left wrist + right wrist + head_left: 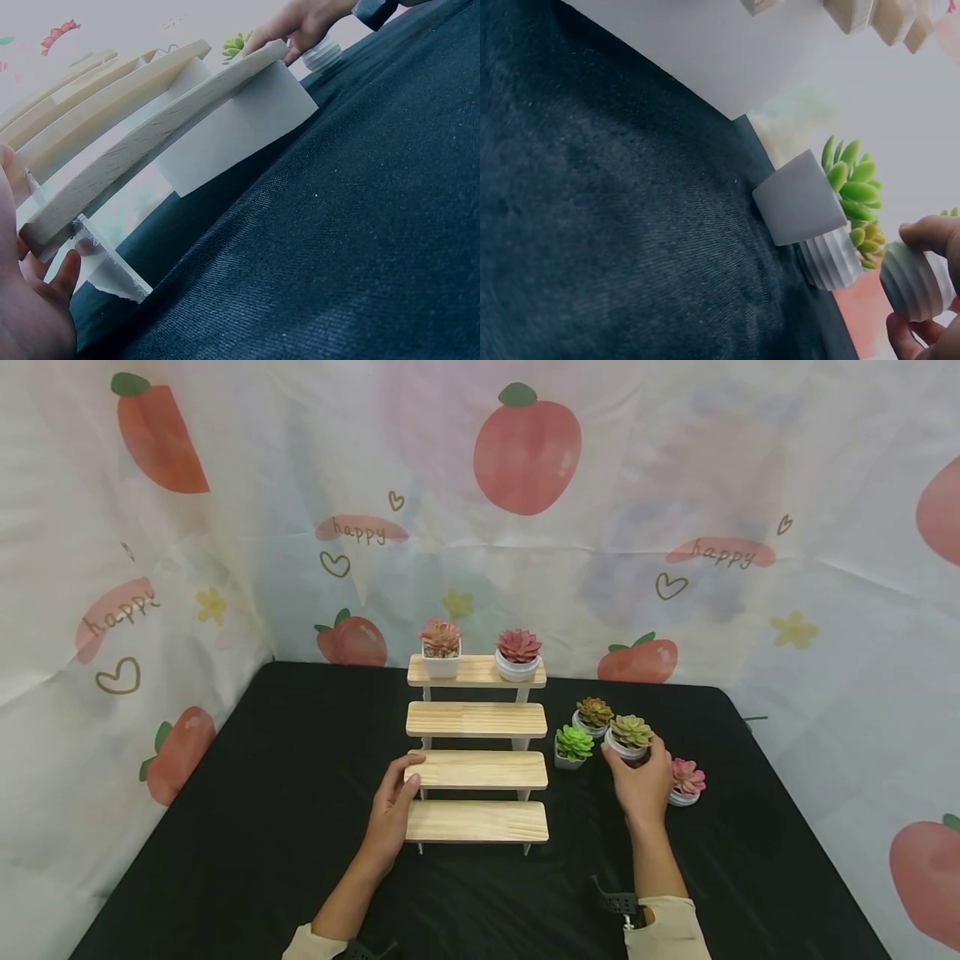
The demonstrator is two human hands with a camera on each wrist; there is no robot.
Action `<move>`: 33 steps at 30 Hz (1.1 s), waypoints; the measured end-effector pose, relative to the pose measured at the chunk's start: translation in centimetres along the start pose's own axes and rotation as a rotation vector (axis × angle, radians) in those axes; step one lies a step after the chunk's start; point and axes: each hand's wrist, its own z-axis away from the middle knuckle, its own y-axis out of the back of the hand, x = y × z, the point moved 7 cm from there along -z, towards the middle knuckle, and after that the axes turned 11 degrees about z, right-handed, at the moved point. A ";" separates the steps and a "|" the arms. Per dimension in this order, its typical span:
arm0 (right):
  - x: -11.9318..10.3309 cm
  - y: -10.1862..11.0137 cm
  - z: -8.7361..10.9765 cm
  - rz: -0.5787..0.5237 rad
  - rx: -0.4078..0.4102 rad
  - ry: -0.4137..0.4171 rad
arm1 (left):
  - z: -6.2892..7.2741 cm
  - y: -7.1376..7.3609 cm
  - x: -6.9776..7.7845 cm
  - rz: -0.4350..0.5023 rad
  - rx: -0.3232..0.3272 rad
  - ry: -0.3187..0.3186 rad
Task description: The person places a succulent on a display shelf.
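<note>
My right hand [647, 781] grips a round white ribbed pot holding a yellow-green succulent [632, 732]. In the right wrist view that pot [911, 281] is held off the cloth between thumb and fingers. My left hand [392, 810] holds the left end of a four-step wooden display shelf [476, 770], fingers over the second-lowest board. In the left wrist view its fingers [66, 276] lie at the lowest board's end. Beside the right hand stand a bright green succulent [573, 743] in a square pot, a brownish succulent [594, 712] and a pink succulent [687, 777].
On the top board sit a pale pink succulent [440, 639] in a square white pot and a dark pink succulent [518, 647] in a round one. A black cloth [300, 760] covers the table. Printed curtains [450, 552] stand behind and at both sides.
</note>
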 end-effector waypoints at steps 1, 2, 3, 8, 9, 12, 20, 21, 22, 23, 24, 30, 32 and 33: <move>-0.1 0.1 0.0 -0.003 0.000 0.004 | 0.0 0.0 0.0 0.001 -0.001 -0.002; -0.2 0.1 0.0 -0.009 0.000 0.007 | 0.0 0.0 0.0 0.000 0.000 -0.002; -0.3 0.2 0.0 -0.015 -0.001 0.011 | 0.0 0.0 0.0 0.001 0.000 -0.001; -0.9 0.8 0.0 -0.032 0.006 0.024 | 0.0 0.0 0.0 -0.005 0.003 0.002; -1.1 1.0 0.0 -0.036 0.009 0.030 | 0.0 0.0 0.0 -0.006 0.003 0.001; -1.6 1.6 -0.1 -0.041 0.012 0.050 | 0.0 0.0 0.0 -0.014 0.005 -0.002; -3.4 2.9 -0.1 -0.054 0.000 0.087 | 0.1 0.0 0.1 -0.019 0.015 0.009; -3.6 3.0 0.0 -0.057 0.000 0.087 | 0.1 0.0 0.1 -0.020 0.015 0.009; -3.8 3.1 0.0 -0.062 0.004 0.086 | 0.0 0.0 0.1 -0.021 0.015 0.007; -3.9 3.2 0.0 -0.067 0.007 0.085 | 0.0 -0.1 0.1 -0.021 0.015 0.005; -4.0 3.3 0.0 -0.075 0.010 0.084 | 0.0 -0.1 0.2 -0.021 0.015 0.004; -4.7 3.6 0.1 -0.070 0.028 0.089 | -0.1 -0.1 0.1 -0.014 0.016 0.009; -5.0 3.6 0.2 -0.066 0.028 0.096 | 0.0 -0.1 0.1 -0.013 0.016 0.014; -5.2 3.6 0.2 -0.067 0.027 0.101 | 0.0 -0.1 0.1 -0.012 0.015 0.015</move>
